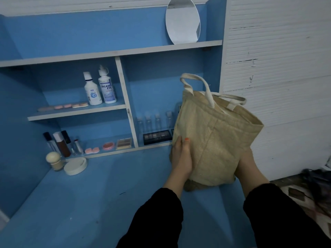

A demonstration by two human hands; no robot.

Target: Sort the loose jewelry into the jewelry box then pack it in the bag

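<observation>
A beige woven tote bag [215, 136] with cream handles stands on the right end of the blue desk [100, 194], leaning slightly to the right. My left hand [180, 156] grips its lower left side, thumb on the front. My right hand [248, 167] holds the lower right side from behind, fingers mostly hidden by the bag. No jewelry box or loose jewelry is visible; the bag's inside is hidden.
Blue shelving rises behind the desk with two white bottles [99, 88], small clear bottles [152, 120], eyeshadow palettes [157, 136] and lipsticks [60, 142]. A cream jar [53, 161] and round white tin [76, 165] sit at the desk's left back. An oval mirror [182, 20] leans up top.
</observation>
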